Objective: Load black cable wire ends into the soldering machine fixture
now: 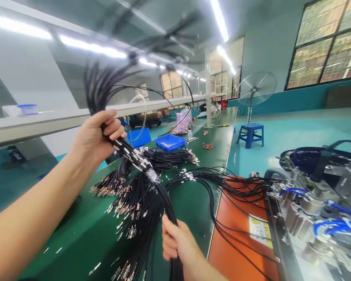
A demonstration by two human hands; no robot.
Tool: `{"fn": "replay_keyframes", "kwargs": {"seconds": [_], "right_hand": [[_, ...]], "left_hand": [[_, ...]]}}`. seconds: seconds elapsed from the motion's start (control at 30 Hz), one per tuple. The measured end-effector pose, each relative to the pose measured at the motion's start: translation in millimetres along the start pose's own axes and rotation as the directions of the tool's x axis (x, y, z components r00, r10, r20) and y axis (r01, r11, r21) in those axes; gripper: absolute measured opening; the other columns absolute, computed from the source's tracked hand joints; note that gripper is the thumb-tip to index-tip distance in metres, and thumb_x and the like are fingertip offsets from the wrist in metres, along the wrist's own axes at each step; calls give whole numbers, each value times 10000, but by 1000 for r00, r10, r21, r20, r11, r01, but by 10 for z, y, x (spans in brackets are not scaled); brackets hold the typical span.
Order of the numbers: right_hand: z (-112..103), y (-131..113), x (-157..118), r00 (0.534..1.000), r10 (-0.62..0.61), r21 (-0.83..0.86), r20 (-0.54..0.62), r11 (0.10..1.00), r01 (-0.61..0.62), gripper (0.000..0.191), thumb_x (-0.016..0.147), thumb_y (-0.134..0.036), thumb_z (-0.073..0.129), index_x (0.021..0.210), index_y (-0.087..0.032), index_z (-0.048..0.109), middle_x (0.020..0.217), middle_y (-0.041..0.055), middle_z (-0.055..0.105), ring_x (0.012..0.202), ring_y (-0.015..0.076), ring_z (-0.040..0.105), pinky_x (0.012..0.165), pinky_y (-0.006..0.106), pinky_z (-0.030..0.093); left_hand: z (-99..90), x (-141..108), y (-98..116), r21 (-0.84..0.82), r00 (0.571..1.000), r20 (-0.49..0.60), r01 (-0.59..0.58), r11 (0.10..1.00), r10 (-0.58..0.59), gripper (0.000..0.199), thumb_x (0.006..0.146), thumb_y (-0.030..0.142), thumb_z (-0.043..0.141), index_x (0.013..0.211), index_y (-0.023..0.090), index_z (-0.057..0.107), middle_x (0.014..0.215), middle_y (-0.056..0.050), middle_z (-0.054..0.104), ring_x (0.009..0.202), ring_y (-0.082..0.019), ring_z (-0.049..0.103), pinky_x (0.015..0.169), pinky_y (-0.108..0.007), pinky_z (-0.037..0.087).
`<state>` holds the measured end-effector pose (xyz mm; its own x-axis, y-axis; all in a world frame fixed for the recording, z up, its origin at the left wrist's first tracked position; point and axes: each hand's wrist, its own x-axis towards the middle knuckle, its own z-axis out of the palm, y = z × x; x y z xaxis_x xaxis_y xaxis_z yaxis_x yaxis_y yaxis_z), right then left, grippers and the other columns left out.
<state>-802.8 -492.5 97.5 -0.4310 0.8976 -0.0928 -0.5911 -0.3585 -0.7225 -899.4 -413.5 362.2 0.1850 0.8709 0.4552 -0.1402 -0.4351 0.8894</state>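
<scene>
A thick bundle of black cables (163, 197) slants up across the middle of the view, held off the green table. My left hand (98, 130) is closed around its upper part, and the loose ends above that hand fan out and blur. Lower down, my right hand (178, 242) wraps round the same bundle. Between the hands, white marks show along the cables, and clear tape (152, 175) binds them. Beneath and behind lie more piles of black cables (134, 195) with bare metal ends.
A blue tray (170, 142), red-handled scissors (207, 146) and a pink plastic bag (183, 121) are farther along the green table (199, 226). At right, cables run over an orange surface (236, 238) to a machine (312, 218). A blue stool (250, 134) and a fan stand beyond.
</scene>
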Motion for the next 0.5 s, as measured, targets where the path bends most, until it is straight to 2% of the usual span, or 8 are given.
{"fn": "replay_keyframes", "kwargs": {"seconds": [0.13,0.23,0.3,0.4,0.5], "right_hand": [[-116,-331,-258,989,-87,3,-120,996,88,540,602,-690,670,579,-224,397,368,-134,254,333,49,182,393,214,275],[-96,-522,-528,970,-143,-42,-199,990,137,567,604,-678,682,559,-225,346,370,-137,231,338,42,181,406,220,282],[-69,-649,-740,951,-189,-106,-246,980,168,584,598,-665,697,539,-229,313,374,-131,234,342,40,190,426,234,295],[-97,-818,-1100,946,-214,-202,-245,965,166,548,568,-655,725,536,-234,375,368,-116,259,338,47,206,440,259,297],[-308,-876,-1457,924,-224,-259,-309,955,145,452,622,-617,717,553,-256,453,346,-102,246,335,66,197,442,283,308]], "left_hand": [[21,-146,148,-91,997,-60,-57,994,52,268,814,143,500,571,173,390,451,63,312,455,-65,310,578,-234,435],[15,-217,208,-181,979,-194,-94,979,58,172,755,86,549,623,147,458,503,41,401,515,-72,390,593,-241,444],[-4,-271,242,-203,958,-266,-169,964,112,126,723,53,556,651,132,488,537,28,452,548,-76,423,614,-248,454],[-23,-388,303,-243,935,-297,-271,932,194,93,731,59,563,685,123,513,624,8,516,622,-85,478,683,-274,483],[8,-515,379,-293,933,-305,-285,913,194,75,760,112,573,700,122,528,682,-6,548,682,-93,530,713,-274,502]]}}
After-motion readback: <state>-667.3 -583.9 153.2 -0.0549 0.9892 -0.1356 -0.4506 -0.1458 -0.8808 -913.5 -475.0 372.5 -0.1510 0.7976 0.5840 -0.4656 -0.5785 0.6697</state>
